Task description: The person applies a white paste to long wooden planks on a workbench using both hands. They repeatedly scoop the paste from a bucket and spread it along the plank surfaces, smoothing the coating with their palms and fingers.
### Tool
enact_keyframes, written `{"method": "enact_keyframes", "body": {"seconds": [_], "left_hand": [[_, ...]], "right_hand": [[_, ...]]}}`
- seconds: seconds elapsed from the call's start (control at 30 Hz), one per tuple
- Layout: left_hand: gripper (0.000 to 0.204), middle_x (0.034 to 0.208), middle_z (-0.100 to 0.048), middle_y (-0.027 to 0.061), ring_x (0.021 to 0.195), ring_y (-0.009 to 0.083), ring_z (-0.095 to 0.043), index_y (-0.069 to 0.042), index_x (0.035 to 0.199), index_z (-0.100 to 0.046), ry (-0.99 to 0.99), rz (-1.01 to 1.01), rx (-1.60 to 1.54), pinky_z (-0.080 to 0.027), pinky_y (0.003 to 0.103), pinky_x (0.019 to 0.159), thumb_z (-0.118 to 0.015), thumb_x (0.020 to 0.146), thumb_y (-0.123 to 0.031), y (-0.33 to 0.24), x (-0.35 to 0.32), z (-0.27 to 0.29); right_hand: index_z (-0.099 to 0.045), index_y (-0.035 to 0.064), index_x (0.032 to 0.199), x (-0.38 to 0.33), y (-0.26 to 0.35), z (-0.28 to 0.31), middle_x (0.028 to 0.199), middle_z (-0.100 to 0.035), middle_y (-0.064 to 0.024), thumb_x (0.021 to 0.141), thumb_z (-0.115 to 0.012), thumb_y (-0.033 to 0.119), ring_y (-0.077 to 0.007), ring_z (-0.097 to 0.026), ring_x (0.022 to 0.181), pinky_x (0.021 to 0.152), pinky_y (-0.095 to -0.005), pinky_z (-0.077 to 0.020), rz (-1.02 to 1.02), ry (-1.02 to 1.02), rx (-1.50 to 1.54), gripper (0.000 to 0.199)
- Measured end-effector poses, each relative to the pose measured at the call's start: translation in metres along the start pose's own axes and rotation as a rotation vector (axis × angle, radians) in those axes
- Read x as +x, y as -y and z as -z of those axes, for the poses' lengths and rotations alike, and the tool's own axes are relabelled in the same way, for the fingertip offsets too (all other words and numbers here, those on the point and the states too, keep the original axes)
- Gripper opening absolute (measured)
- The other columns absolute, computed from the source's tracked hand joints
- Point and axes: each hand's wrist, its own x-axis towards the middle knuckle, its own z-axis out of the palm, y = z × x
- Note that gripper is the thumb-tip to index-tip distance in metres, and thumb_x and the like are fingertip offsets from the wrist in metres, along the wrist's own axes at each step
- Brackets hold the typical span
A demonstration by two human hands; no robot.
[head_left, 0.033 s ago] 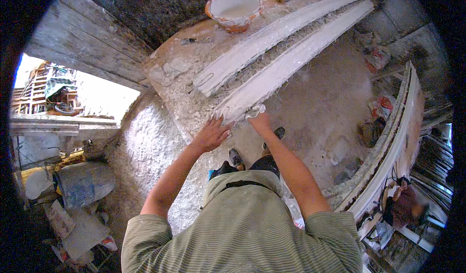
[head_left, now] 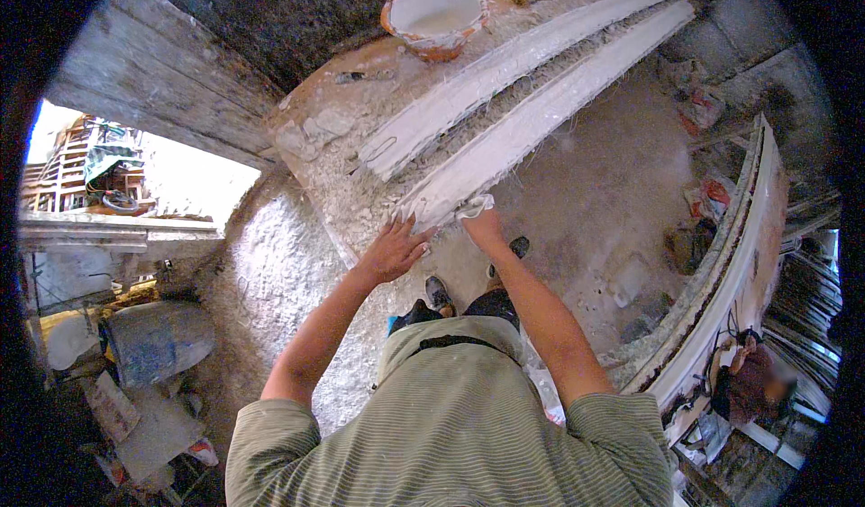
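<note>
Two long white plaster strips with frayed fibres at their edges lie side by side on a plaster-crusted table. My left hand rests at the near end of the closer strip, its fingers spread and the tips touching the end. On the other side of that end, my right hand is closed around a small white wad, which is against the strip's edge. Whether the wad is loose or part of the strip, I cannot make out. The right fingertips are partly hidden by it.
An orange-rimmed basin with whitish contents stands at the table's back. To the right, a long curved panel leans upright. Beyond it sits another person. A blue barrel lies at the left, below a bright opening.
</note>
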Motion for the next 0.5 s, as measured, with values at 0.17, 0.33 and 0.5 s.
{"method": "enact_keyframes", "body": {"seconds": [0.17, 0.33, 0.5], "left_hand": [[0.046, 0.151, -0.033, 0.0233, 0.14, 0.0432, -0.03, -0.028, 0.146, -0.042, -0.219, -0.063, 0.184, -0.015, 0.055, 0.118, -0.031, 0.104, -0.04, 0.0, 0.033, 0.004], [0.045, 0.15, -0.037, 0.0198, 0.141, 0.0432, -0.029, -0.032, 0.146, -0.041, -0.244, -0.114, 0.213, -0.013, 0.057, 0.118, -0.033, 0.103, -0.04, -0.01, 0.078, 0.013], [0.049, 0.149, -0.038, 0.0206, 0.14, 0.0438, -0.03, -0.03, 0.15, -0.035, -0.147, -0.134, 0.284, -0.013, 0.058, 0.118, -0.034, 0.102, -0.043, -0.02, 0.122, 0.027]], "right_hand": [[-0.062, 0.0012, 0.112, 0.043, -0.003, 0.041, 0.105, -0.068, -0.0206, 0.073, -0.071, 0.015, -0.0386, -0.064, 0.099, 0.086, -0.0447, -0.0515, 0.235, 0.031, 0.045, 0.042], [-0.061, 0.0002, 0.112, 0.102, 0.021, 0.088, 0.1, -0.065, -0.0211, 0.072, -0.072, 0.014, -0.0403, -0.062, 0.096, 0.087, -0.0456, -0.0495, 0.487, -0.223, -0.416, 0.044], [-0.061, -0.0008, 0.114, 0.114, 0.016, 0.116, 0.117, -0.057, -0.0281, 0.077, -0.068, 0.026, -0.0444, -0.051, 0.116, 0.106, -0.0469, -0.0386, 0.327, -0.129, -0.051, 0.046]]}}
